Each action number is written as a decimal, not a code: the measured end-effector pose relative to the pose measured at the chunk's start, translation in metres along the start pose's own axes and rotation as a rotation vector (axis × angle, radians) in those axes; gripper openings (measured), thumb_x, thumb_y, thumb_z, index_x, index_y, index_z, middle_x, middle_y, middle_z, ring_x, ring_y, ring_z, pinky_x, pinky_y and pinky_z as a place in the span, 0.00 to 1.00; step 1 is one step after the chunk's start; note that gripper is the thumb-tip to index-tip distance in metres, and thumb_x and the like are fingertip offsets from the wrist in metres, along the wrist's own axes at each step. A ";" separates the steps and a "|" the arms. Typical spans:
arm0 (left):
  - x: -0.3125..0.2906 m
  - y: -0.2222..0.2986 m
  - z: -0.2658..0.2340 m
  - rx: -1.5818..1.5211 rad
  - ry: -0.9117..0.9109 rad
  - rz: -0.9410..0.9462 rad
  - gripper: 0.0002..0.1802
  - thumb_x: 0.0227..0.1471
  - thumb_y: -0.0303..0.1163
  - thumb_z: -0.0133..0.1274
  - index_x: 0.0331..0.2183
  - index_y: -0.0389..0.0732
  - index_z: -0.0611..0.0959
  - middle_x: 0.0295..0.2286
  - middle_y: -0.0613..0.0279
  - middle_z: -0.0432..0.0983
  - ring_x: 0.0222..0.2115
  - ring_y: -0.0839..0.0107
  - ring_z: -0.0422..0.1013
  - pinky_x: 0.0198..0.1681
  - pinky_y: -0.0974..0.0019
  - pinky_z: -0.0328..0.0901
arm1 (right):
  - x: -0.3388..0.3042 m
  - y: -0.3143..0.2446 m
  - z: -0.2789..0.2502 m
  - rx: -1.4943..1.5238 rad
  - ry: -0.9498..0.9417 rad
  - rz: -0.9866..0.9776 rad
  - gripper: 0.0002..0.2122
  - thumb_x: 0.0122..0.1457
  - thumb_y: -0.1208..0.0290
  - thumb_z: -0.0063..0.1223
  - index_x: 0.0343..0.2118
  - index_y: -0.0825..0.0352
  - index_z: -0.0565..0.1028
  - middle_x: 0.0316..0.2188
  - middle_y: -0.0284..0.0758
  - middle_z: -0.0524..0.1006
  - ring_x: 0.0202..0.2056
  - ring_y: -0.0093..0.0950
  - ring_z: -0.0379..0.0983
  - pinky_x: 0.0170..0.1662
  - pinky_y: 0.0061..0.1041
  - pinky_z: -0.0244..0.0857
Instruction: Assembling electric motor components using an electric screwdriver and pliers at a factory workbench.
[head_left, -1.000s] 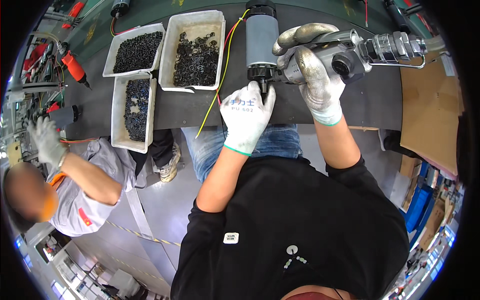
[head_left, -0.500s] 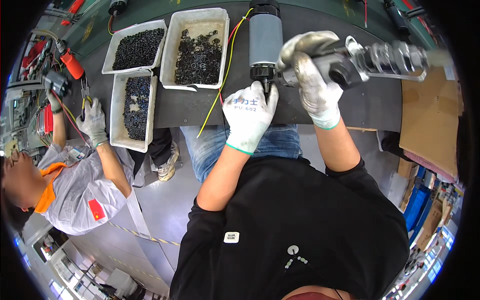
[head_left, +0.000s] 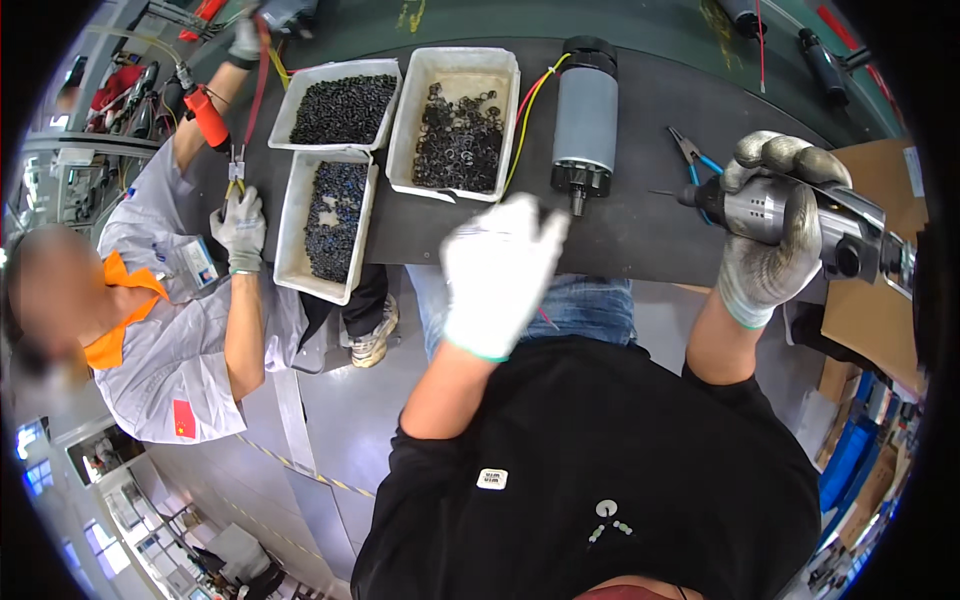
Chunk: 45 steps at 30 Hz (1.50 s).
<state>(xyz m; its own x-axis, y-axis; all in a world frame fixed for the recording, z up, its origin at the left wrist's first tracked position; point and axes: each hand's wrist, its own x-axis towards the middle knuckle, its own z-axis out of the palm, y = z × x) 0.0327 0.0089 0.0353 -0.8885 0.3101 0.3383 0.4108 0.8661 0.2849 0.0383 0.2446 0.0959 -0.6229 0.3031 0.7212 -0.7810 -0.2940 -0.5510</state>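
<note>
A grey cylindrical motor with black end caps lies on the bench, its short shaft pointing toward me. My right hand, in a soiled white glove, grips a silver power drill to the right of the motor. The drill's thin bit points left. Beside it, partly hidden by the drill, lie pliers with blue handles. My left hand, also gloved, is smeared by motion at the bench's near edge, left of the motor's shaft and apart from it. Whether it holds anything does not show.
Left of the motor stand three white bins of small dark rings and parts. Red and yellow wires run beside the motor. A co-worker handles pliers at left. Cardboard stands at right.
The drill has moved right in my right hand, away from the motor's shaft. My left hand has come off the shaft. The pliers now show, and the whole view has shifted.
</note>
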 end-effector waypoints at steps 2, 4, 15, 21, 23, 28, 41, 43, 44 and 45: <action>0.020 -0.044 -0.024 -0.048 0.270 -0.085 0.11 0.55 0.41 0.62 0.35 0.46 0.84 0.30 0.60 0.80 0.31 0.57 0.78 0.34 0.54 0.72 | -0.006 -0.002 -0.015 -0.102 0.087 0.052 0.14 0.64 0.77 0.52 0.52 0.73 0.70 0.41 0.49 0.78 0.38 0.38 0.80 0.39 0.32 0.77; 0.048 -0.123 -0.028 0.393 0.458 0.071 0.12 0.54 0.40 0.62 0.37 0.44 0.85 0.33 0.59 0.81 0.34 0.55 0.78 0.41 0.55 0.73 | -0.009 -0.003 -0.021 -0.151 0.116 0.091 0.14 0.65 0.76 0.52 0.52 0.72 0.71 0.43 0.47 0.78 0.41 0.38 0.78 0.40 0.32 0.77; 0.149 -0.274 0.010 0.556 -0.159 -0.127 0.21 0.52 0.46 0.62 0.45 0.45 0.87 0.43 0.56 0.83 0.46 0.56 0.78 0.50 0.54 0.71 | -0.012 0.026 -0.020 -0.251 0.181 0.345 0.13 0.63 0.78 0.55 0.49 0.71 0.72 0.42 0.47 0.78 0.41 0.37 0.79 0.41 0.31 0.76; 0.157 -0.286 0.007 0.435 -0.257 -0.166 0.22 0.53 0.46 0.61 0.46 0.44 0.86 0.44 0.56 0.83 0.47 0.56 0.77 0.51 0.55 0.70 | 0.001 0.035 -0.014 -0.277 0.244 0.411 0.12 0.61 0.81 0.56 0.48 0.71 0.73 0.40 0.47 0.78 0.38 0.35 0.80 0.38 0.29 0.76; 0.154 -0.285 0.002 0.404 -0.261 -0.147 0.23 0.53 0.47 0.60 0.47 0.43 0.85 0.42 0.55 0.83 0.47 0.56 0.78 0.51 0.54 0.71 | 0.004 0.033 -0.012 -0.267 0.244 0.406 0.12 0.61 0.81 0.56 0.48 0.71 0.73 0.40 0.46 0.79 0.37 0.35 0.80 0.38 0.29 0.76; 0.155 -0.267 -0.008 0.590 -0.220 -0.044 0.24 0.55 0.49 0.58 0.46 0.41 0.85 0.41 0.52 0.84 0.46 0.54 0.78 0.50 0.53 0.71 | 0.007 0.024 -0.005 -0.238 0.227 0.411 0.12 0.62 0.81 0.56 0.48 0.71 0.73 0.40 0.46 0.79 0.37 0.34 0.80 0.38 0.28 0.76; 0.146 -0.263 -0.023 0.491 0.023 -0.006 0.22 0.53 0.50 0.57 0.36 0.39 0.87 0.36 0.50 0.85 0.37 0.52 0.80 0.43 0.51 0.73 | -0.003 0.013 0.001 -0.225 0.205 0.327 0.10 0.61 0.82 0.57 0.46 0.70 0.74 0.37 0.45 0.80 0.35 0.33 0.81 0.35 0.27 0.76; 0.140 -0.261 -0.030 0.241 0.041 -0.133 0.18 0.53 0.45 0.60 0.34 0.38 0.85 0.35 0.53 0.85 0.34 0.57 0.81 0.40 0.57 0.74 | -0.004 0.013 -0.002 -0.224 0.210 0.318 0.10 0.61 0.81 0.57 0.46 0.70 0.74 0.37 0.45 0.80 0.35 0.33 0.81 0.35 0.27 0.76; 0.138 -0.255 -0.033 0.115 0.045 -0.193 0.16 0.52 0.42 0.61 0.32 0.37 0.85 0.34 0.55 0.86 0.32 0.60 0.81 0.39 0.60 0.74 | -0.002 0.012 -0.005 -0.209 0.210 0.312 0.10 0.62 0.80 0.56 0.46 0.70 0.74 0.38 0.45 0.80 0.35 0.34 0.81 0.36 0.27 0.76; 0.133 -0.256 -0.035 0.118 0.049 -0.194 0.16 0.52 0.42 0.61 0.32 0.37 0.85 0.34 0.55 0.86 0.32 0.60 0.81 0.39 0.60 0.74 | -0.001 0.013 -0.005 -0.187 0.200 0.306 0.10 0.63 0.79 0.56 0.47 0.70 0.74 0.38 0.45 0.79 0.36 0.34 0.80 0.36 0.28 0.76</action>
<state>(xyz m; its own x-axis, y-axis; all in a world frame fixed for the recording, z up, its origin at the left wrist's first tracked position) -0.1835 -0.1849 0.0385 -0.9364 0.1162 0.3312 0.2036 0.9485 0.2428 0.0281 0.2451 0.0860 -0.8099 0.4024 0.4267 -0.5416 -0.2340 -0.8074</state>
